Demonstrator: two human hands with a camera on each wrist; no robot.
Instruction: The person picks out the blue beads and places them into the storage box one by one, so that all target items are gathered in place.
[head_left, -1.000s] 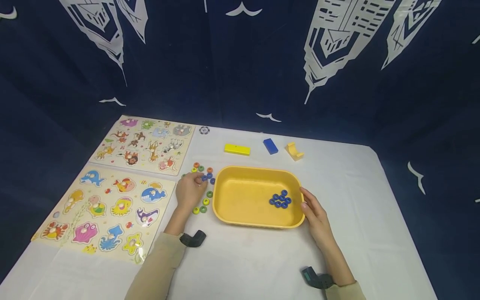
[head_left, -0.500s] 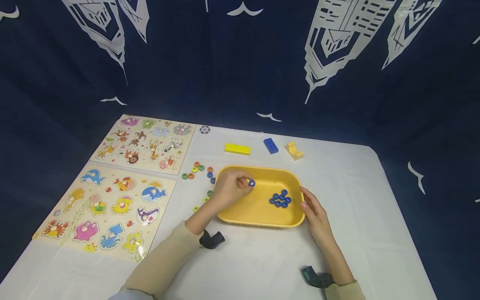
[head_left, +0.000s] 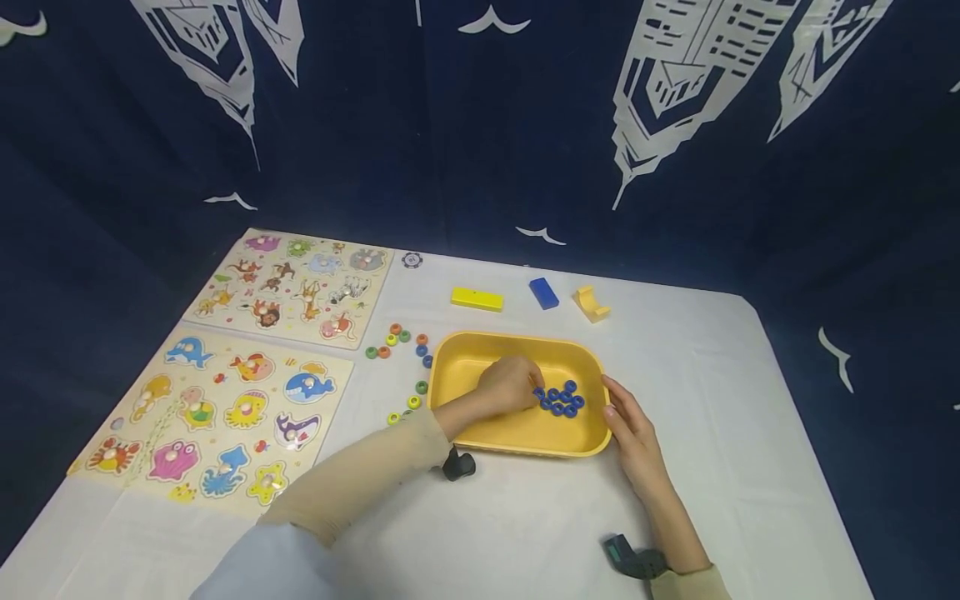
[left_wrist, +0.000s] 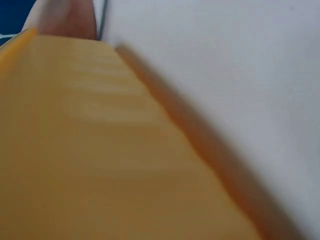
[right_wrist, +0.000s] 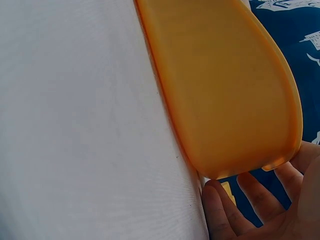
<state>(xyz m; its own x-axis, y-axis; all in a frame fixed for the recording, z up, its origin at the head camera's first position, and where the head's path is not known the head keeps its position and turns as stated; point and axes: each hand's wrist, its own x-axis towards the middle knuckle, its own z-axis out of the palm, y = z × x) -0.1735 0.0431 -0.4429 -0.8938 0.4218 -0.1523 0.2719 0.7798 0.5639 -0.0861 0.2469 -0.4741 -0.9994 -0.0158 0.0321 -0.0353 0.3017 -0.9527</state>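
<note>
In the head view my left hand (head_left: 510, 385) reaches into the yellow tray (head_left: 480, 442) and pinches a blue bead (head_left: 538, 392) by its fingertips. That bead is right beside a cluster of several blue beads (head_left: 566, 397) in the tray's right half. My right hand (head_left: 636, 433) rests its fingers against the outside of the tray's right end. Up close in the right wrist view, the spread fingers (right_wrist: 260, 195) touch the tray wall (right_wrist: 235, 167) near its rim. The left wrist view is blurred and filled mostly by the tray's side (left_wrist: 125, 150); the beads are hidden there.
Loose green, yellow, orange and blue beads (head_left: 422, 387) lie left of the tray. Two animal puzzle boards (head_left: 247, 408) cover the table's left side. Behind the tray are a yellow block (head_left: 477, 299), a blue block (head_left: 543, 293) and a curved pale-yellow block (head_left: 591, 304).
My left hand has carried a blue bead from the loose beads left of the tray, over its rim and down to the blue cluster. The right hand stays at the tray's end.
</note>
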